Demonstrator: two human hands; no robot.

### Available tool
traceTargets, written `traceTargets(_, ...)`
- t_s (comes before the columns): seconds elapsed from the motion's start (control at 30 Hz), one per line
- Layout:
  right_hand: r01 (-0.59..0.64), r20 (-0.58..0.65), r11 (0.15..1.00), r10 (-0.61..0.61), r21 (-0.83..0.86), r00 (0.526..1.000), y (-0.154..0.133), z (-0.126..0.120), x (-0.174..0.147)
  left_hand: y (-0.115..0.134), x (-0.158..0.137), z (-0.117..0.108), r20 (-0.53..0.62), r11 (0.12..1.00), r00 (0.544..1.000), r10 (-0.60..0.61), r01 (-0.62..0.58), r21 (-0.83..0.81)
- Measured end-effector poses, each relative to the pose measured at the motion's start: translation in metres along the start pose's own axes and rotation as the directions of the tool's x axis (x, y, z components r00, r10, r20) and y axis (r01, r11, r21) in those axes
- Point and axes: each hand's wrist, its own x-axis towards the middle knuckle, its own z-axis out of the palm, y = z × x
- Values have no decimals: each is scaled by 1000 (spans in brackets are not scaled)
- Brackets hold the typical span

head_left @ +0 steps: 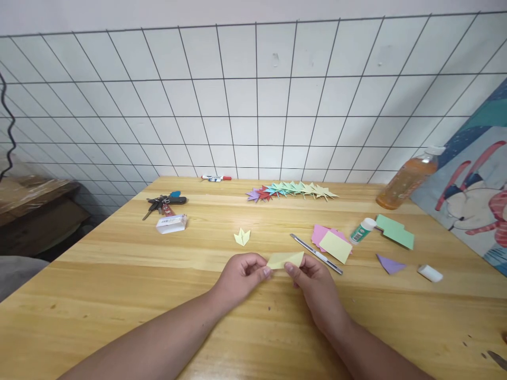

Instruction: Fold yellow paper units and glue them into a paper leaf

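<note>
A yellow sheet of paper is held between my two hands above the wooden table, and it looks folded or bent. My left hand pinches its left corner between thumb and fingers. At the right end, my right hand grips it with the thumb on top and fingers behind. Just beyond my hands lies a small folded yellow paper piece with pointed tips. A utility knife rests to the right, close to my right hand. Beside it, a yellow sheet lies over pink sheets.
A row of folded paper pieces in several colours lies near the wall. To the right are a glue stick, green sheets, a purple piece, a white cylinder and a bottle. Keys, a small box and a marker lie left.
</note>
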Motion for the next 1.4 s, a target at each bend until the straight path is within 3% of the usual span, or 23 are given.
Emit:
traceTargets(0.47,-60,-6,994,60,92,998,-5,-4,0,0,-2,-4,-88,999,996,26,-23,32)
traceTargets(0.67,-59,8,997,59,50,998,0,-5,2,0,0,-6,-34,1000,999,29,-28,4)
traceTargets(0.77,80,27,996,-79,-37,997,-2,-8,-1,-3,-1,-7,9,999,1000,29,-29,19)
traceTargets(0.83,252,66,961,-245,-114,967,-6,-12,-4,-4,-3,-8,66,995,997,52,-57,78)
traceTargets(0.9,347,144,912,-322,-219,936,-9,-15,-7,-4,-5,-8,108,972,985,133,-151,182)
traceTargets(1.03,239,205,904,-174,-354,963,-9,-15,-8,-2,-7,-8,107,903,956,273,-293,315)
traceTargets(1.3,50,45,992,-45,-114,998,-5,-10,0,-4,2,-12,-55,996,994,90,-90,0)
traceTargets(1.4,53,37,995,-50,-84,998,-5,-10,0,-4,2,-10,-23,998,998,63,-63,1)
